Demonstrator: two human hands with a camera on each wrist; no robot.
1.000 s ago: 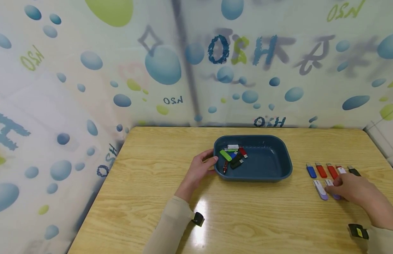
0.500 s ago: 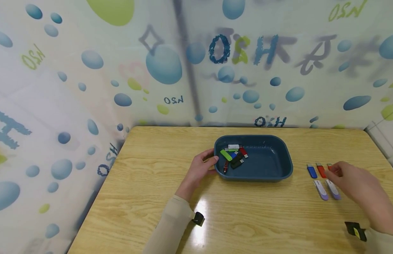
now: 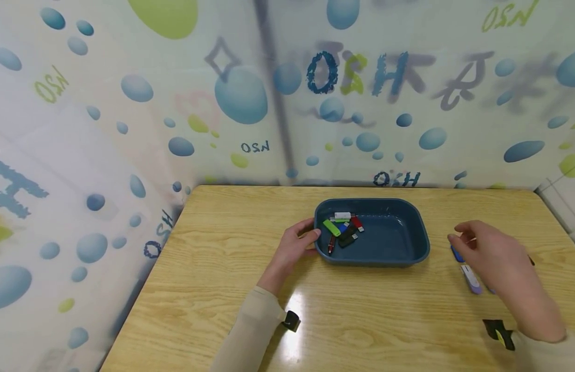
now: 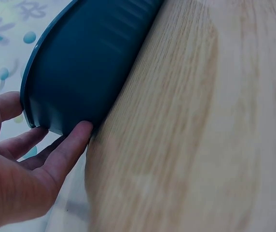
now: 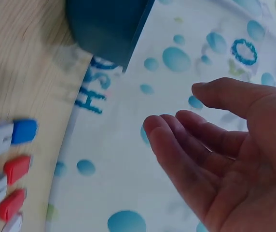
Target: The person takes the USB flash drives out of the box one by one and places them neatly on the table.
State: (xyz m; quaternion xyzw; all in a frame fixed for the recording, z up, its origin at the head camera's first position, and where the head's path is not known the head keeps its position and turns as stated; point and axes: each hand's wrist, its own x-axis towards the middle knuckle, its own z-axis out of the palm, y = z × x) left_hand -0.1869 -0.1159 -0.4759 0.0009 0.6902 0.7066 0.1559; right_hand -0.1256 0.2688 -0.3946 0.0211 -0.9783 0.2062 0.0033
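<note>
My left hand (image 3: 296, 248) holds the left end of a dark blue plastic bin (image 3: 394, 262), thumb at the rim, fingers against the outer wall in the left wrist view. Inside lie several USB sticks in a loose pile, among them a green stick (image 3: 331, 228), a white stick (image 3: 342, 215) and a black stick (image 3: 347, 241). My right hand (image 3: 501, 263) hovers right of the bin, fingers loosely bent and holding nothing. Beneath it are a blue USB stick (image 3: 456, 254) and a white-and-purple stick (image 3: 471, 279); red sticks (image 5: 17, 169) show in the right wrist view.
The wooden table (image 3: 213, 232) has its far edge along a patterned curtain (image 3: 185, 93). A dark stick end (image 3: 531, 260) peeks out right of my right hand, which hides most of the row.
My right hand has let go of the second white-and-purple USB stick, lifted, and moved left toward the bin. My left hand and the bin have stayed in place.
</note>
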